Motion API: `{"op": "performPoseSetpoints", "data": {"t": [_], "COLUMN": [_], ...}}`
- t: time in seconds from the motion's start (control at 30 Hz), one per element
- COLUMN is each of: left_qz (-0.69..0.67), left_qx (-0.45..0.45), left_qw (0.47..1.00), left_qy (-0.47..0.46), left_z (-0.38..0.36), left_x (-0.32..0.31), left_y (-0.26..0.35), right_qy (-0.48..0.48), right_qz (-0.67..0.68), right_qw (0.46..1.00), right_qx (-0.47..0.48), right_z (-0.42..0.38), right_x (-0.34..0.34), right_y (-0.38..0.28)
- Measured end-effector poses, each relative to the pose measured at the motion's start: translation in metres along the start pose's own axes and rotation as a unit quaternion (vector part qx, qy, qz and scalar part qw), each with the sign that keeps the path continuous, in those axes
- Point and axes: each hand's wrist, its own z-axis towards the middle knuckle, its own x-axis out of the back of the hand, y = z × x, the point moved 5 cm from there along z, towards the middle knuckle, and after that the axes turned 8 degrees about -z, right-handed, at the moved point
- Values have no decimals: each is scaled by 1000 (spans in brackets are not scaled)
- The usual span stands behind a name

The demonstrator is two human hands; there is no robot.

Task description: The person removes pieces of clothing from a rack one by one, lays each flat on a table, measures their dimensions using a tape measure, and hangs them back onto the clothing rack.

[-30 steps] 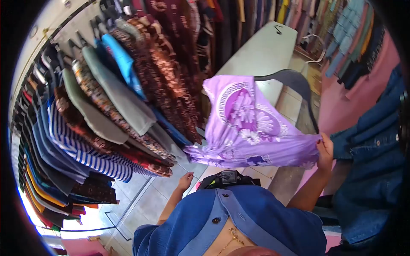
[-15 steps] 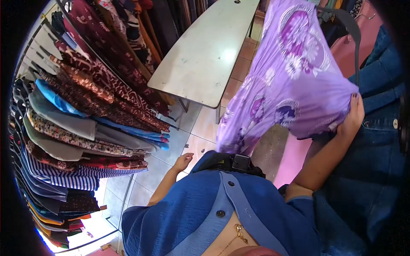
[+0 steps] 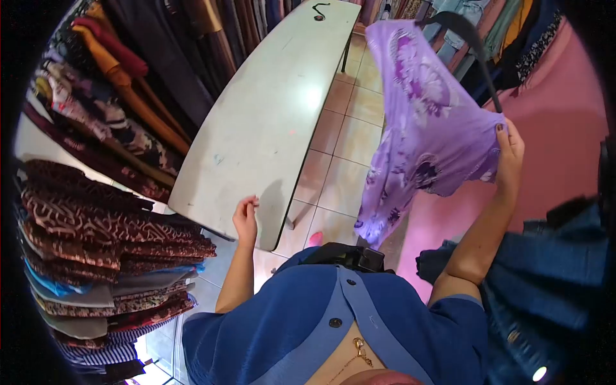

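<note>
head view: pinching purple top in closed right hand, with long axis running up-down, loose end pointing down-left; holding left hand half-curled, empty, near table.

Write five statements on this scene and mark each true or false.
1. The right hand grips the purple garment. True.
2. The left hand holds a shoe. False: the left hand looks empty.
3. The purple garment is plain. False: it has a flower pattern.
4. A black hanger shows beside the purple garment. True.
5. The denim clothes lie on the white table. False: the denim clothes are at the picture's lower right, apart from the white table.
</note>
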Motion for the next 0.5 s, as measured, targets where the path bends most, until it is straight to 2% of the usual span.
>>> {"op": "performPoseSetpoints", "data": {"t": [0.07, 0.13, 0.2, 0.37, 0.43, 0.47, 0.5], "left_qz": [0, 53, 55, -15, -117, -113, -153], "left_qx": [-22, -68, -105, -128, -176, -180, -163], "left_qw": [1000, 996, 992, 990, 974, 975, 971], "left_qy": [2, -16, -46, -61, -77, -67, -86], "left_z": [59, 114, 157, 253, 271, 276, 284], "left_x": [-38, -76, -116, -192, -219, -230, -241], "left_y": [15, 42, 65, 102, 125, 133, 141], "right_qy": [-36, -127, -144, -192, -154, -162, -222], "right_qz": [-12, -17, -6, 43, 70, 75, 83], "right_qw": [999, 992, 990, 980, 985, 984, 970], "right_qx": [0, -5, -2, 11, 17, 22, 54], "right_z": [42, 78, 104, 175, 198, 212, 225], "right_x": [-14, -33, -36, -44, -26, -21, -23], "right_y": [8, 19, 28, 43, 70, 79, 85]}}
